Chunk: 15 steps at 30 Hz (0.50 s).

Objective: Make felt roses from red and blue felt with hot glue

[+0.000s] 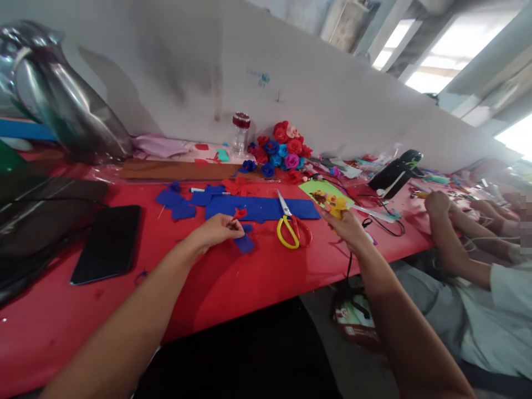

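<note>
My left hand [220,230] is closed in a pinch on a small red felt piece [239,213], over the table. Just under its fingertips is a small blue felt scrap [244,244]. My right hand [344,224] is wrapped round a yellow glue gun [332,203], whose nozzle points left and whose cord hangs below. Scissors [286,219] with one yellow and one red handle lie between my hands, blades pointing away. Behind them stretches a long blue felt strip [266,208], with cut blue pieces [178,204] to its left.
A black phone [107,244] and a shiny metal jug [70,105] are at the left. Red and blue fabric flowers [282,147] and a glass jar [240,134] stand near the wall. Green paper [310,190] lies by the glue gun. Another person's hand [437,204] works at the right.
</note>
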Each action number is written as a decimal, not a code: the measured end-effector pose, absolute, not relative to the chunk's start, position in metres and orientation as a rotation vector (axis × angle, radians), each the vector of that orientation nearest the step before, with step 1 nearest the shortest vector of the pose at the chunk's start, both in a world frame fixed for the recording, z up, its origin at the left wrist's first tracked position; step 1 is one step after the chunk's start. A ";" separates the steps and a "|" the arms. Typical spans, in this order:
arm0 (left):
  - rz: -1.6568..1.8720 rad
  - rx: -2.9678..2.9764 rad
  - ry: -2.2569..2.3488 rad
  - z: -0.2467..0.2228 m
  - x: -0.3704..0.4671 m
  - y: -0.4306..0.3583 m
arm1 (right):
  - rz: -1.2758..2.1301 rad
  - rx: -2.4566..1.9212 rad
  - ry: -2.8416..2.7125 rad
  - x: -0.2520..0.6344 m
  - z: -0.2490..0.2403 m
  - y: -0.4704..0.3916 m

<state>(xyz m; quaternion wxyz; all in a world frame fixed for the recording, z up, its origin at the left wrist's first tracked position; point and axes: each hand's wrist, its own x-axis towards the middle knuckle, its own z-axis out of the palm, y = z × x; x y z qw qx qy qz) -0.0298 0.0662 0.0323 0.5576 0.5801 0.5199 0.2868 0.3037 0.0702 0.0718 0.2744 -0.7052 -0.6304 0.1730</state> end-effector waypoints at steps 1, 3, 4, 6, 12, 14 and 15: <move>0.689 1.375 1.240 0.030 -0.029 0.067 | 0.657 -1.817 -1.679 0.296 0.075 0.058; 0.697 1.398 1.278 0.028 -0.027 0.067 | 0.943 -1.661 -1.743 0.277 0.080 0.034; 0.683 1.408 1.303 0.028 -0.027 0.067 | 1.060 -1.602 -1.789 0.266 0.081 0.024; 0.659 1.439 1.345 0.029 -0.027 0.066 | 1.195 -1.542 -1.836 0.246 0.080 0.008; 0.627 1.573 1.423 0.025 -0.023 0.067 | 1.224 -1.476 -2.004 0.211 0.061 0.001; 0.623 1.607 1.417 0.022 -0.022 0.069 | 1.180 -1.472 -2.022 0.208 0.056 0.002; 0.616 1.619 1.415 0.021 -0.022 0.070 | 1.167 -1.473 -2.026 0.207 0.053 0.003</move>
